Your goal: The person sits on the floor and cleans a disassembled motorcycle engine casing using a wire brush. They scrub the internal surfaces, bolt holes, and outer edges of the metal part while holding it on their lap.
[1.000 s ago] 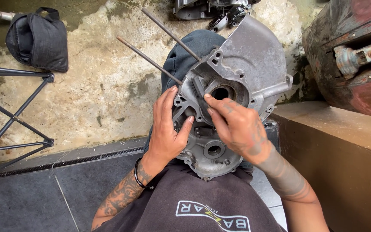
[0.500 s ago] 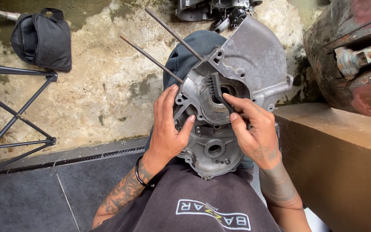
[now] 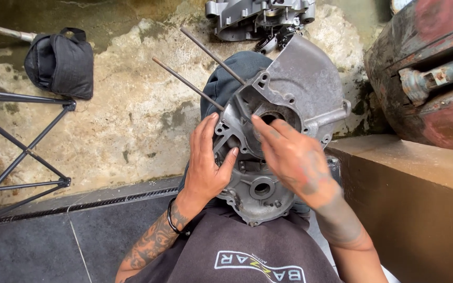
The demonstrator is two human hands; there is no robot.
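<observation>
Setting: a rough, stained concrete floor [image 3: 132, 120] with dark tiles nearer the person; a brown ledge [image 3: 420, 178] to the right, a rusty red drum [image 3: 425, 78] above it.
Casing: a grey cast-metal engine casing [image 3: 289, 105] rests on the person's lap, over a dark cloth [image 3: 232, 73], tilted up towards the camera. Two long studs [image 3: 195, 86] stick out of its upper left edge.
Left hand: the left hand [image 3: 205, 162] lies flat against the casing's left rim, fingers spread and thumb hooked on the edge, steadying it rather than pinching.
Right hand: the right hand [image 3: 294, 157] is over the middle, blurred, fingers loosely extended, tips at the round bore [image 3: 271, 116]; it grips nothing that I can see.
Handling: probably heavy, rigid and awkwardly shaped, with hard edges and possibly an oily film. The thick outer rim and flange look like the safest holds; the thin studs do not.
Around: a black bag [image 3: 61, 65], a black folding stand [image 3: 22, 152] at left, another engine part [image 3: 258, 18] at the top.
</observation>
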